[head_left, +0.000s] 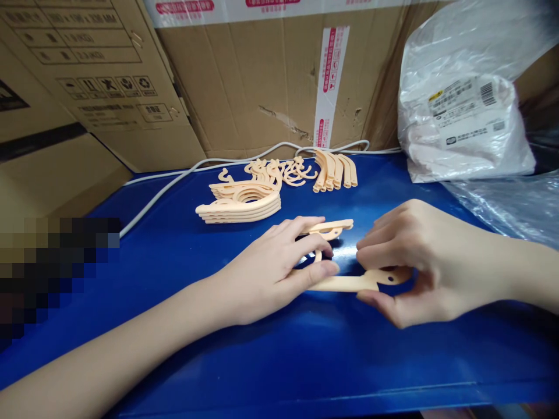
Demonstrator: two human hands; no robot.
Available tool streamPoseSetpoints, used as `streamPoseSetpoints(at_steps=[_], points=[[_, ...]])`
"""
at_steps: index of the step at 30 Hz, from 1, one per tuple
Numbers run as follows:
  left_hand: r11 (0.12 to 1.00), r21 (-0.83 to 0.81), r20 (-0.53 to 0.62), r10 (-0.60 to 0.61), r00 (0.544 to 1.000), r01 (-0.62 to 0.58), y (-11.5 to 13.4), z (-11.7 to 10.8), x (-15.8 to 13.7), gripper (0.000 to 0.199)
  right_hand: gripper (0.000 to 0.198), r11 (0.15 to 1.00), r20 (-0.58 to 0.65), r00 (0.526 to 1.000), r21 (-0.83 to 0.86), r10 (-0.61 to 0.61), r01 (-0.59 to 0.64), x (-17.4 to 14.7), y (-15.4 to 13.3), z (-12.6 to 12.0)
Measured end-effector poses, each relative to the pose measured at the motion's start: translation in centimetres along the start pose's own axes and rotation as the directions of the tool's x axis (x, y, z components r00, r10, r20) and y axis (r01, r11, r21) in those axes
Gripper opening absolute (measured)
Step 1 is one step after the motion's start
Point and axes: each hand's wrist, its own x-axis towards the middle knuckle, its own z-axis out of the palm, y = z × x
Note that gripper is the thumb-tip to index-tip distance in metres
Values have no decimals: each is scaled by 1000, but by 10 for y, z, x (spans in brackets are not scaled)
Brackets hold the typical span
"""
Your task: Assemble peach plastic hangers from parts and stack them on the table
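Observation:
My left hand (286, 265) is closed over a cream plastic hanger arm (343, 284), with the thumb along its near side. The arm lies low above the blue table. Its right end, which has a small hole, sits between the thumb and fingers of my right hand (410, 265). Past the left fingertips shows another cream hanger piece (334, 227) with a slot; whether it is joined to the arm is hidden by the left hand. Left of these, a stack of cream hanger pieces (240, 206) lies flat.
Loose cream hooks (299, 171) and several curved cream pieces (334, 171) lie at the back of the blue table (279, 361). Behind them run a white cable (174, 179) and cardboard boxes (262, 87). A plastic bag (467, 116) stands at back right.

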Motion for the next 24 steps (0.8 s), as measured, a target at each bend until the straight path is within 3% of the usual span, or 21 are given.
streamPoseSetpoints(at_steps=[7,12,19,24], points=[[986,-143,-96,-104,990,90,-2,1,-1,30,59,991,35,999,134,-7,2,3,11,-3],[987,-141,-124,-97,988,79,-4,2,0,36,59,995,40,999,101,-14,10,5,19,0],[987,-147,-170,-97,981,72,-9,6,2,20,59,999,28,1000,38,11,-12,6,19,4],[994,-84,-188,-80,979,65,-10,6,2,19,57,1000,21,1000,9,-3,2,9,15,13]])
